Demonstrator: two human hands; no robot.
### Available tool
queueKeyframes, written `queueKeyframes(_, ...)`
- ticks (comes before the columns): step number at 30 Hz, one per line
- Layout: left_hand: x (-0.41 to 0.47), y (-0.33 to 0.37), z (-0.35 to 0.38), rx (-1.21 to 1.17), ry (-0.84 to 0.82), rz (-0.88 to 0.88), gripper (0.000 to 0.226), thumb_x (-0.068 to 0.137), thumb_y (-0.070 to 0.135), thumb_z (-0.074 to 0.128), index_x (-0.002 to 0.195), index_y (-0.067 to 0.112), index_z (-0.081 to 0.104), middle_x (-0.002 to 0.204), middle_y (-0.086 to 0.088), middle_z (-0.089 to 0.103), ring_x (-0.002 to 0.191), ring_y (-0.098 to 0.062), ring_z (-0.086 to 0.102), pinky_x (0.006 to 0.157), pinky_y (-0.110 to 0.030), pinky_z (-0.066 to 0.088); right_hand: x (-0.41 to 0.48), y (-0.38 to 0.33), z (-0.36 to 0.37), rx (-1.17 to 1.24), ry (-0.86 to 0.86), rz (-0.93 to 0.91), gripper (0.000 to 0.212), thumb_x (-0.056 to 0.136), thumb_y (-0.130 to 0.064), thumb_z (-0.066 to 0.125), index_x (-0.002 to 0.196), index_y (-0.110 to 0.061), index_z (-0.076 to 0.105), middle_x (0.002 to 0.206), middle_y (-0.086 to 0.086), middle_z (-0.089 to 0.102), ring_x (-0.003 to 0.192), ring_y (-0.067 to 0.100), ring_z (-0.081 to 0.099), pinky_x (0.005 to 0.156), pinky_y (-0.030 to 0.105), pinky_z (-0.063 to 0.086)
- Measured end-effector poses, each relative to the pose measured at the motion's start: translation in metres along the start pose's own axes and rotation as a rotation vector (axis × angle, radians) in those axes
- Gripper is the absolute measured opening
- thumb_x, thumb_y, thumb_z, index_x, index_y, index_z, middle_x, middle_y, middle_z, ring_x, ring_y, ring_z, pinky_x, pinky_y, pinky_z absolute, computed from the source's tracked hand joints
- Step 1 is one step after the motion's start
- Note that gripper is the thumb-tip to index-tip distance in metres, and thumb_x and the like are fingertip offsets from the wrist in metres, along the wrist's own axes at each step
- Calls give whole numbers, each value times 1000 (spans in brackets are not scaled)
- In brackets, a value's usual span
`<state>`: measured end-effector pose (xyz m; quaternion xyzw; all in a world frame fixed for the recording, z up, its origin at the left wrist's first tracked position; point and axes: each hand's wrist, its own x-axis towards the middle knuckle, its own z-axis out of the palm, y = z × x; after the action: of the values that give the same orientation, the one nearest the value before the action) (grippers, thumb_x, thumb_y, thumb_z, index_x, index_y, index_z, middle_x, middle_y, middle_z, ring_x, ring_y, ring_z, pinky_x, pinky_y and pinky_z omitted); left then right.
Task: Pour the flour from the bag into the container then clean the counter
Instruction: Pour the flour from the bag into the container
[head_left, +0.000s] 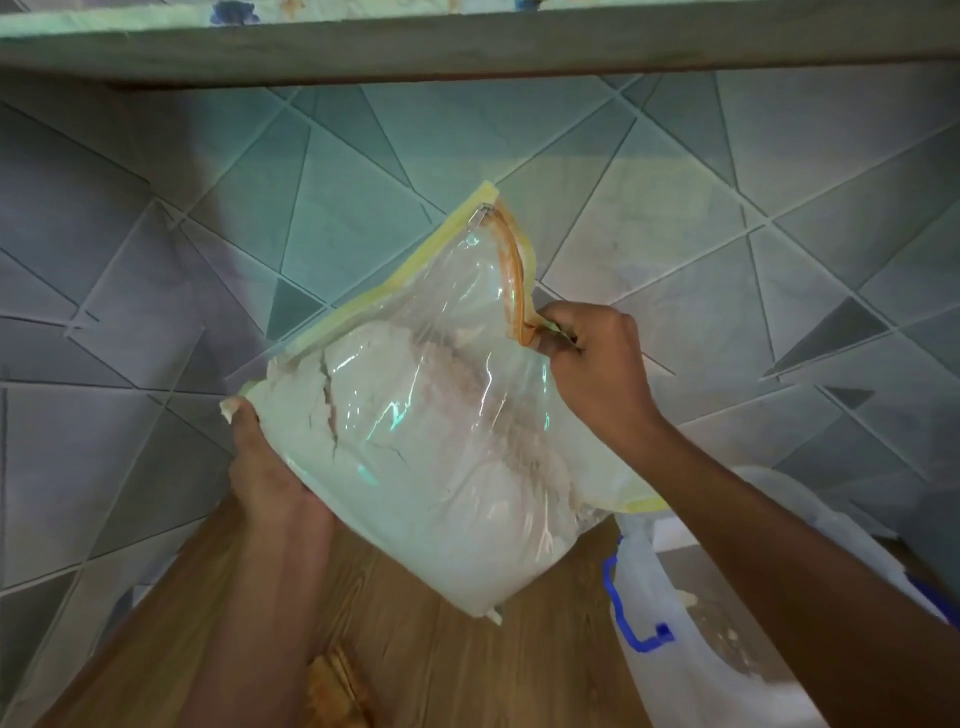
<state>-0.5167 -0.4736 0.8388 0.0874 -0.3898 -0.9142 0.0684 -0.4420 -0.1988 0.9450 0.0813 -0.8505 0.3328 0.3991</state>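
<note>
A clear plastic bag (415, 415) with a yellow edge and an orange zip strip is held up above the wooden counter (441, 665); white flour fills its lower half. My left hand (270, 467) grips the bag's lower left side from underneath. My right hand (592, 364) pinches the orange zip strip at the bag's upper right edge. A translucent plastic container (675, 623) with blue clips stands on the counter at the lower right, partly hidden behind my right forearm.
A tiled wall (156, 260) with a triangle pattern rises behind the counter. A shelf (467, 47) runs overhead across the top of the view. A brownish patch (337, 680) lies on the counter near the bottom edge.
</note>
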Motion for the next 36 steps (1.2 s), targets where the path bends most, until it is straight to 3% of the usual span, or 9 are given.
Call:
queueKeyframes(1, 2, -2, 3, 1, -13, 39, 99, 52, 93, 68, 127, 29, 61, 149, 1, 58, 136, -21, 57, 114, -45, 45, 0, 0, -5, 0, 3, 10, 16, 82, 6, 70, 84, -8, 78, 58, -14, 60, 59, -4, 53, 59, 3, 33)
queueKeyframes(4, -17, -2, 23, -64, -121, 101, 54, 91, 66, 60, 130, 29, 68, 139, 3, 67, 123, -18, 68, 107, -41, 49, -1, 5, -21, 25, -5, 28, 27, 83, 6, 70, 65, -14, 66, 49, -23, 49, 54, -4, 48, 56, 2, 32)
queueKeyframes(6, -26, -4, 37, -65, -157, 78, 41, 103, 54, 46, 123, 30, 73, 133, 4, 71, 113, -15, 73, 95, -34, 54, 0, 11, -27, 15, 0, 25, 43, 84, 3, 71, 58, -25, 49, 50, -15, 39, 53, 5, 33, 53, 6, 29)
queueKeyframes(9, -34, -6, 51, -28, -185, 62, 48, 108, 52, 35, 136, 28, 66, 131, 2, 72, 110, -15, 74, 91, -33, 55, -1, 21, -38, 16, -4, 50, 45, 84, -1, 72, 55, -21, 45, 54, -6, 25, 61, 9, 21, 52, 10, 28)
queueKeyframes(12, -42, -7, 62, 2, -167, 50, 53, 106, 56, 39, 145, 25, 56, 134, -1, 70, 111, -19, 74, 93, -38, 58, -9, 30, -48, 43, -31, 105, 53, 86, -1, 70, 53, -31, 43, 47, -16, 41, 57, 8, 25, 53, 6, 30)
queueKeyframes(15, -47, -10, 68, -33, -170, 5, 62, 93, 63, 57, 143, 26, 59, 138, -3, 68, 121, -29, 69, 106, -51, 51, -17, 40, -57, 25, -35, 141, 29, 88, 0, 68, 68, -20, 61, 50, -18, 49, 55, 6, 42, 55, 6, 32)
queueKeyframes(21, -63, -17, 102, 2, -182, 22, 54, 106, 56, 35, 142, 23, 59, 131, -3, 72, 113, -25, 73, 93, -43, 60, -26, 61, -70, -39, -50, 117, 13, 91, -8, 61, 82, -1, 66, 74, 20, 62, 75, 42, 55, 67, 43, 46)
queueKeyframes(28, -73, -23, 124, 64, -154, 57, 54, 107, 56, 34, 141, 22, 60, 129, -5, 73, 112, -26, 74, 89, -43, 62, -31, 75, -85, -20, -20, 163, 18, 87, -2, 61, 70, 3, 57, 71, 28, 53, 68, 40, 47, 61, 32, 32)
queueKeyframes(36, -81, -24, 147, 97, -150, 98, 51, 106, 56, 38, 136, 23, 63, 126, -6, 74, 111, -27, 74, 92, -50, 61, -38, 88, -100, 46, 38, 216, 32, 88, -9, 65, 60, -7, 51, 59, 14, 51, 63, 35, 50, 60, 36, 39)
